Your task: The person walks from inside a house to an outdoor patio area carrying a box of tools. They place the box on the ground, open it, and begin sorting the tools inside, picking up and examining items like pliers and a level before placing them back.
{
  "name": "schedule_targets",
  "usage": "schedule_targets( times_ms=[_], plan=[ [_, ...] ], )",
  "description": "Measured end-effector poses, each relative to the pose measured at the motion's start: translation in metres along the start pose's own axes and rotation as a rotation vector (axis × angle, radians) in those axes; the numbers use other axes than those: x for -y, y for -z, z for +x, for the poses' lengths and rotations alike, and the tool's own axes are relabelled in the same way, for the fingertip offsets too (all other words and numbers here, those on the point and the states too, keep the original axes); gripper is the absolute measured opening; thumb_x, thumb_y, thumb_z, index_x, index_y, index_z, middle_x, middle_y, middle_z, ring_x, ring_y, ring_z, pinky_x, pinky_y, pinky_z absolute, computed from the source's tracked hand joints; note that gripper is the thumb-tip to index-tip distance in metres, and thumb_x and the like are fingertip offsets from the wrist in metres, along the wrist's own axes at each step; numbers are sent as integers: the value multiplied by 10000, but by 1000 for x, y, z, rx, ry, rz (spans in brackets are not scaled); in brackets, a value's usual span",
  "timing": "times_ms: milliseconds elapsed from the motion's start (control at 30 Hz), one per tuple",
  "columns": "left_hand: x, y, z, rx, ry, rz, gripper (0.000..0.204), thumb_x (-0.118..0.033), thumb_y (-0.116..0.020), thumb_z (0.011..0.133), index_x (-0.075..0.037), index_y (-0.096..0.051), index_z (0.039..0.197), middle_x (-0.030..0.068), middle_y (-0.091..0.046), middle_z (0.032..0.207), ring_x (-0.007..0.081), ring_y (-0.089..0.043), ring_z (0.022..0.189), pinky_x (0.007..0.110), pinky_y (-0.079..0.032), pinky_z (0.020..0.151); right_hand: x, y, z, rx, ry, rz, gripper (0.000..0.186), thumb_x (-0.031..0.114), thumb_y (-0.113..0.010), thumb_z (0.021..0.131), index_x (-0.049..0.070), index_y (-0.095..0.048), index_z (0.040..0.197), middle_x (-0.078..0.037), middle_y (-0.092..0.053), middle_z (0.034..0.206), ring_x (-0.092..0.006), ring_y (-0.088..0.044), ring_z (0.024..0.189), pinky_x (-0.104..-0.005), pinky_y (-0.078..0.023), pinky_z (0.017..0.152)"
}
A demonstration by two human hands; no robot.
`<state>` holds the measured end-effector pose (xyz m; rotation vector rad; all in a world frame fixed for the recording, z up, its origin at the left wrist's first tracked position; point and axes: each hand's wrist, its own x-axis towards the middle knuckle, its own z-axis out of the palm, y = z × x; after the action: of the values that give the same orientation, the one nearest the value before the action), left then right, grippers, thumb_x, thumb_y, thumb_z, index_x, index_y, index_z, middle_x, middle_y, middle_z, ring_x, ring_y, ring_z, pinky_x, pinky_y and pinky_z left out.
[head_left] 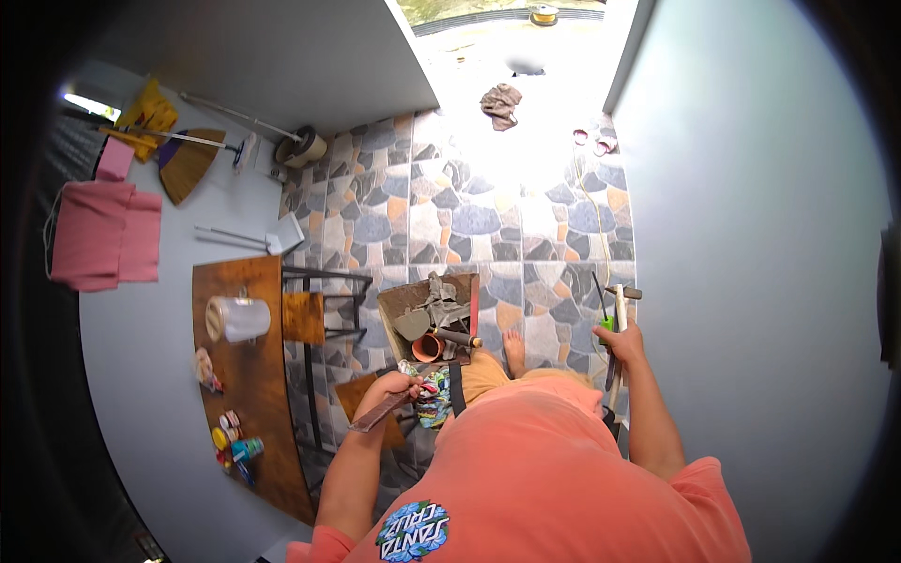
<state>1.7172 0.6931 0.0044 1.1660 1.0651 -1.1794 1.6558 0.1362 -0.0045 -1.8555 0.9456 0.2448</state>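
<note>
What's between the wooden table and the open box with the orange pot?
In the head view, a wooden stool with black legs, then stone-patterned floor, between table and box.

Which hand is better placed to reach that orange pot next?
Probably the left hand: it is much nearer the orange pot, though it holds a brown strip. The right hand is farther off, toward the wall, and seems to grip tools.
</note>
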Motion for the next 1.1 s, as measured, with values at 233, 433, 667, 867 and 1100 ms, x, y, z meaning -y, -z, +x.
schedule_targets(
  times_ms=[233, 433, 667, 867, 1100],
  plan=[
    [-397, -22, 42, 50, -74, 237, 138, -140, -518, 1084, -26, -550, 1012, -20, -518, 727, 55, -477, 541, 204, -431, 485, 223, -70, 185, -128, 53, -187, 762, 468, -939, 626, -28, -630, 1115, -197, -727, 976, -286, -714, 869, -423, -559, 763],
    [-726, -72, 62, 94, -47, 382, 106, -105, -508, 1076, -18, -550, 1033, -17, -523, 761, 57, -483, 564, 209, -445, 501, 355, -108, 298, -215, -122, -116, 799, 466, -947, 615, -50, -627, 1135, -218, -723, 1006, -318, -711, 900, -440, -560, 788],
    [-1070, -206, 86, 92, -65, 492, 114, -96, -508, 1076, 8, -552, 1067, -3, -535, 774, 65, -490, 582, 202, -450, 480, 478, -125, 483, -313, -232, -52, 776, 453, -946, 616, -57, -648, 1119, -199, -727, 1004, -291, -708, 883, -419, -561, 785],
    [-1326, -339, 108, 89, -128, 666, 143, -89, -527, 1068, 14, -559, 974, 8, -527, 716, 78, -495, 553, 221, -455, 475, 611, -138, 695, -301, -294, 135, 738, 437, -954, 610, -40, -653, 1087, -174, -733, 964, -255, -718, 829, -401, -565, 716],
    [-1577, -415, 176, 168, -70, 636, 126, -101, -497, 1083, -4, -531, 1009, 3, -510, 730, 76, -464, 576, 225, -441, 492, 811, -117, 892, -369, -165, 83, 626, 370, -954, 657, -11, -629, 1032, -103, -708, 853, -182, -665, 661, -352, -538, 573]
  ],
)
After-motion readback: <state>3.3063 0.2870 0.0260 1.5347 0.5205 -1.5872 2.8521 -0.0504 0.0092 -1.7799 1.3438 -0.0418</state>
